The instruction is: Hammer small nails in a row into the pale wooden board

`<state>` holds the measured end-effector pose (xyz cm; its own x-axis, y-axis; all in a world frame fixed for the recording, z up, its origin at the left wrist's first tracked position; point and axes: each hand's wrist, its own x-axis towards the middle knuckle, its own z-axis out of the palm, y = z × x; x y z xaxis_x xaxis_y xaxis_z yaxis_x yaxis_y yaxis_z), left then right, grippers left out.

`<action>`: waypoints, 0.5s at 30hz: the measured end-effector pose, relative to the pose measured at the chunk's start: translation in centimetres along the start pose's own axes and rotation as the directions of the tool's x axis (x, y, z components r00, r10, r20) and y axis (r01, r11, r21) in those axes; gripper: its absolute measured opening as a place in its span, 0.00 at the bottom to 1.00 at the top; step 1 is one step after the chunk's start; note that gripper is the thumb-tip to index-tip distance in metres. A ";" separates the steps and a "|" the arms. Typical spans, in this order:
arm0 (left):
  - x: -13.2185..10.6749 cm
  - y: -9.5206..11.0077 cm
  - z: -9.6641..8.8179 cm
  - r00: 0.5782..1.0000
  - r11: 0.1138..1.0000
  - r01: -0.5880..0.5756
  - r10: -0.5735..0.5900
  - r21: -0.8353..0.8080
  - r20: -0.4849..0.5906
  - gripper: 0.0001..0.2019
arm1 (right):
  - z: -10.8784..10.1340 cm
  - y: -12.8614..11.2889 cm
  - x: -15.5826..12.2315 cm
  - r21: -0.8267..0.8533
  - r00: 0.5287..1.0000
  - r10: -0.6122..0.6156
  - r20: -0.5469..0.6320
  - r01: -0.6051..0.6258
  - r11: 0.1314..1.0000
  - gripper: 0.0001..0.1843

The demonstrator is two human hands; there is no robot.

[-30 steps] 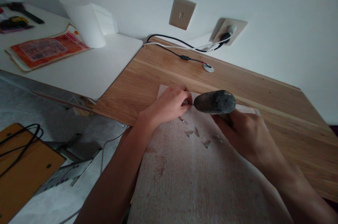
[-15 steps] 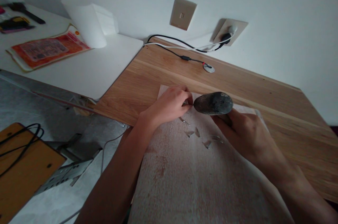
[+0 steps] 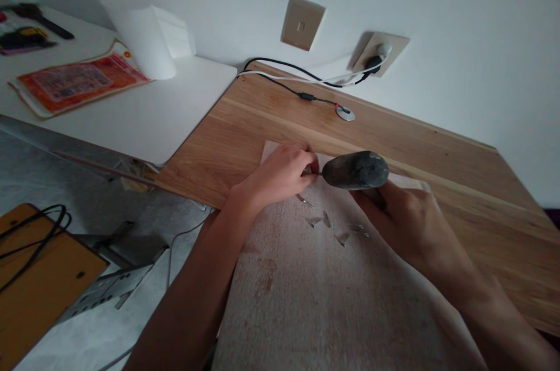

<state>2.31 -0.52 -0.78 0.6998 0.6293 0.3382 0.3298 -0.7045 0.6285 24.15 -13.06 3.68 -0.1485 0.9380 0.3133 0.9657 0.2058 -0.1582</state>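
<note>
Hammer point(image 3: 355, 171), right of centre: likely head-heavy, rigid; grip low on handle point(image 3: 376, 199). Right hand point(image 3: 406, 207): fingers wrapped round it. Left hand point(image 3: 286, 167): pinched, apparently on nail point(image 3: 320, 174).

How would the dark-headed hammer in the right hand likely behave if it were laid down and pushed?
The hammer would probably feel head-heavy, since its dark head looks thick and solid. Its rounded sides might let it rock on the board, though the handle, mostly hidden by the right hand, should keep it from rolling far.
</note>
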 end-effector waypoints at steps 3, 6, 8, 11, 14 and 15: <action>0.0 0.0 0.0 1.000 1.000 0.005 -0.005 0.009 0.005 0.05 | 0.1 0.4 -0.3 -0.024 1.000 0.001 -0.030 -0.001 1.000 0.21; 0.0 0.0 0.1 1.000 1.000 0.010 -0.010 0.014 -0.003 0.04 | 0.1 0.5 -0.3 -0.010 1.000 0.008 -0.008 -0.008 1.000 0.22; 0.0 0.0 0.1 1.000 1.000 0.006 -0.006 0.012 -0.010 0.04 | 0.2 0.5 -0.3 0.002 1.000 0.021 0.012 -0.021 1.000 0.22; 0.0 0.1 0.1 1.000 1.000 0.002 -0.001 0.006 -0.004 0.05 | 0.2 0.4 -0.2 0.037 0.999 0.045 0.030 -0.046 0.998 0.22; 0.1 0.1 0.0 1.000 1.000 0.001 0.000 0.014 -0.001 0.04 | -0.4 0.0 0.0 0.097 0.996 0.066 0.055 -0.071 0.993 0.21; 0.1 0.1 0.0 1.000 1.000 0.001 -0.001 0.014 0.000 0.05 | -0.7 -0.1 0.2 0.117 0.995 0.071 0.071 -0.079 0.990 0.20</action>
<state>2.36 -0.54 -0.69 0.6997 0.6299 0.3372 0.3396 -0.7085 0.6187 24.13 -13.12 4.37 -0.0945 0.9677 0.2336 0.9428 0.1624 -0.2911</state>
